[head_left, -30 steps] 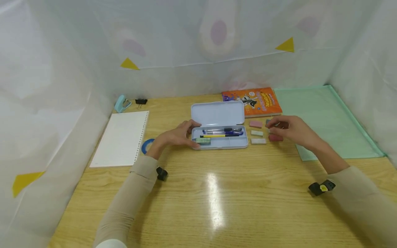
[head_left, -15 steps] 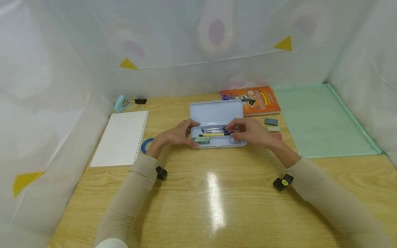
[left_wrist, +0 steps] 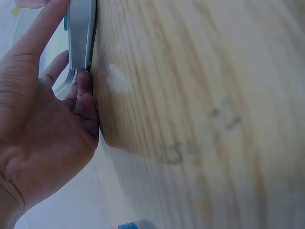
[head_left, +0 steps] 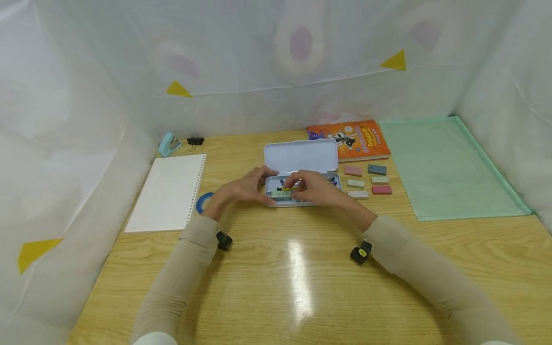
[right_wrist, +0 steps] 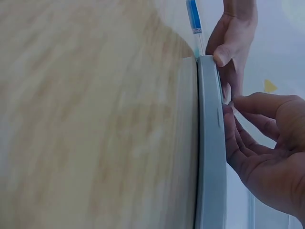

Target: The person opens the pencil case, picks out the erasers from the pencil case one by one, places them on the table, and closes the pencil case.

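A pale blue pencil case (head_left: 302, 158) lies with its lid up in the head view. My left hand (head_left: 250, 188) grips its left end, thumb at the front edge and fingers at the back. Inside are a green eraser (head_left: 280, 195) at the left, a yellow-and-black pencil (head_left: 288, 189) and several pens (head_left: 332, 182), partly covered by my right hand (head_left: 316, 188). That hand reaches into the case, its bent fingertips right at the eraser's right end. In the right wrist view, its thumb and index tip (right_wrist: 238, 102) come close together over the rim; I cannot tell whether they pinch the eraser.
Right of the case lie several erasers in two columns, among them a pink one (head_left: 353, 171) and a blue-grey one (head_left: 377, 169). Behind is an orange book (head_left: 366, 143); a green mesh pouch (head_left: 453, 177) lies rightmost. Leftward are a notebook (head_left: 166, 194), blue tape (head_left: 202, 203), stapler (head_left: 168, 144) and binder clip (head_left: 195, 141).
My right hand has moved left from the loose erasers, across the pens, to the green eraser in the case. My left hand keeps its grip on the case.
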